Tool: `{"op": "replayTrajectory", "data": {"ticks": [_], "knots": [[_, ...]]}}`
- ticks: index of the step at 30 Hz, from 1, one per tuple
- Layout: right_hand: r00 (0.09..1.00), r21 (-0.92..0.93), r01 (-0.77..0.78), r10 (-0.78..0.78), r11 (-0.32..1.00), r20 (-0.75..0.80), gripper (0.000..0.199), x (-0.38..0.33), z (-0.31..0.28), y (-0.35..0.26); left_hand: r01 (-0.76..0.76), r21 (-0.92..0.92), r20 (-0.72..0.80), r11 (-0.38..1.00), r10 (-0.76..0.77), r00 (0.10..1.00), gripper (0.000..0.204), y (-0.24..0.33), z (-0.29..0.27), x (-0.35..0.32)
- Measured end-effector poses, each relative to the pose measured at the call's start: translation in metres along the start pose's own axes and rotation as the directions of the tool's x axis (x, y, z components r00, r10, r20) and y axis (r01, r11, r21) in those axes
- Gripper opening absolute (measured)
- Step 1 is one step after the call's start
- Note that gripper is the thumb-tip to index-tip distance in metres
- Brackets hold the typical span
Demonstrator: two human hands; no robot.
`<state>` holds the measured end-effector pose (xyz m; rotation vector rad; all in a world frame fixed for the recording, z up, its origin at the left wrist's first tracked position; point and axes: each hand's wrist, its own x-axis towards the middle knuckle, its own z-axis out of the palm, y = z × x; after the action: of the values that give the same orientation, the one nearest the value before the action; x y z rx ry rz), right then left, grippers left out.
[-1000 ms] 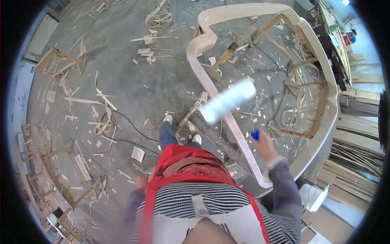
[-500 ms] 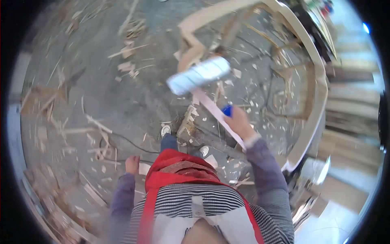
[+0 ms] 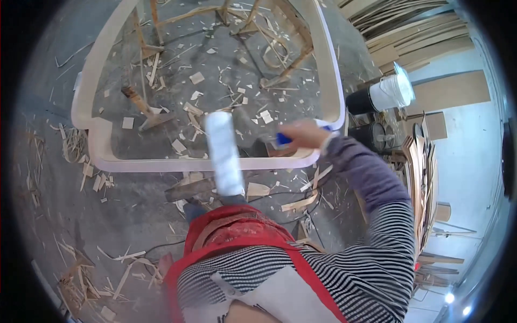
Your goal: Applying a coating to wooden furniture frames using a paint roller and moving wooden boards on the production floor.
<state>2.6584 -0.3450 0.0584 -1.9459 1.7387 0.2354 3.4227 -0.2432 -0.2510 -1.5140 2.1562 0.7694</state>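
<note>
My right hand (image 3: 305,134) is closed around the blue handle (image 3: 283,138) of a paint roller, out over the near right corner of a big pale band-shaped frame (image 3: 188,164). The roller's white sleeve (image 3: 224,153) is blurred and points toward me. It crosses the frame's near side in the picture; whether it touches cannot be made out. A smeared pinkish patch beside my red apron looks like my left hand (image 3: 166,264); its fingers do not show.
Wooden supports (image 3: 142,105) stand inside the frame. Offcuts and shavings litter the concrete floor (image 3: 140,215), with a dark cable near my feet. At the right are a white bucket (image 3: 389,92), dark containers (image 3: 371,136), curved wooden strips (image 3: 423,177) and stacked boards (image 3: 414,37).
My view has turned, so the frame now lies straight ahead. My right hand still grips the roller, whose sleeve has swung from slanting to nearly lengthwise. My left hand has drawn back beside the apron.
</note>
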Motion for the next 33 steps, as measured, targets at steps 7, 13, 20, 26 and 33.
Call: {"op": "replayTrajectory", "data": {"ticks": [7, 13, 20, 26, 33], "knots": [[0.988, -0.481, -0.105, 0.148, 0.871, 0.052, 0.026, -0.173, -0.082, 0.198, 0.394, -0.393, 0.101, 0.831, -0.387, 0.916, 0.051, 0.155, -0.02, 0.031], [0.953, -0.511, -0.229, 0.298, 0.829, 0.057, 0.027, -0.197, -0.09, 0.206, 0.457, -0.483, 0.137, 0.747, -0.451, 0.882, 0.051, 0.163, -0.006, 0.006], [0.98, -0.328, -0.125, 0.167, 0.936, 0.104, 0.028, -0.123, -0.04, 0.124, 0.405, -0.39, -0.03, 0.827, -0.452, 0.892, 0.05, 0.114, -0.024, 0.007], [0.983, 0.101, -0.178, 0.181, 0.979, -0.016, 0.031, -0.002, 0.022, -0.048, 0.417, -0.45, 0.027, 0.79, -0.454, 0.89, 0.047, 0.056, -0.058, 0.011], [0.97, 0.342, -0.019, 0.101, 0.94, -0.222, 0.032, 0.244, 0.041, -0.254, 0.399, -0.491, -0.022, 0.775, -0.468, 0.883, 0.043, -0.116, -0.103, -0.017]]}}
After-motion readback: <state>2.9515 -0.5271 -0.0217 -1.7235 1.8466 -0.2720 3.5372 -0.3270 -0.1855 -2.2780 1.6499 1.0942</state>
